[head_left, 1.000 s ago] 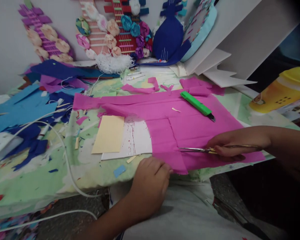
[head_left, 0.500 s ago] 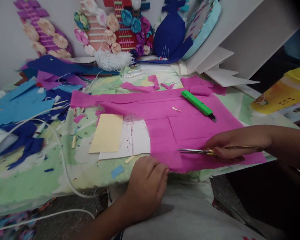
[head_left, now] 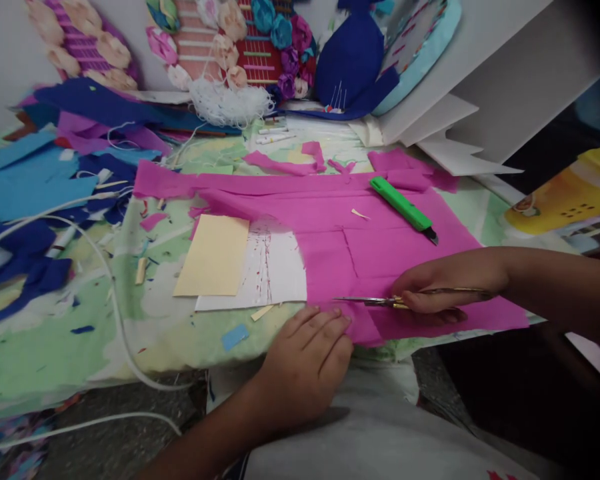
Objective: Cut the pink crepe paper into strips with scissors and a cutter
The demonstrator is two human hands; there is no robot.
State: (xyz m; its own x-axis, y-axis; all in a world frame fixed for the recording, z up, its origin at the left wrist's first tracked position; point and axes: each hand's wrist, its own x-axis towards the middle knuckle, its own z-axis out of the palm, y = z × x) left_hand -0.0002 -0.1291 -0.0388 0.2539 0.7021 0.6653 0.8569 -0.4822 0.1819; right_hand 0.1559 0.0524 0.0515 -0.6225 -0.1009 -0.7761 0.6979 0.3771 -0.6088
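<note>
A large pink fabric (head_left: 325,267) lies spread along the near side of the table. My left hand (head_left: 310,360) is at its front edge, fingers bent over the cloth and the thumb hidden beneath. Gold-handled scissors (head_left: 373,301) are in my right hand (head_left: 440,287), their blades pointing left over the fabric towards my left fingertips. The blades look nearly closed. A green utility knife (head_left: 403,207) rests on the fabric beyond my right hand. Left of the pink stretch, a cream card (head_left: 215,257) overlaps a white sheet (head_left: 280,267) with reddish marks.
White cables (head_left: 113,300) loop across the table's left side, near blue fabric scraps (head_left: 25,180). Decorated flower pieces (head_left: 230,47) and a white yarn tangle (head_left: 230,103) stand at the back. A yellow container (head_left: 570,190) is at the right; white boards (head_left: 445,133) lean behind.
My right hand has moved left with the scissors. My left hand has shifted right and slightly up, its fingers now reaching further over the pink fabric. The view has tilted slightly.
</note>
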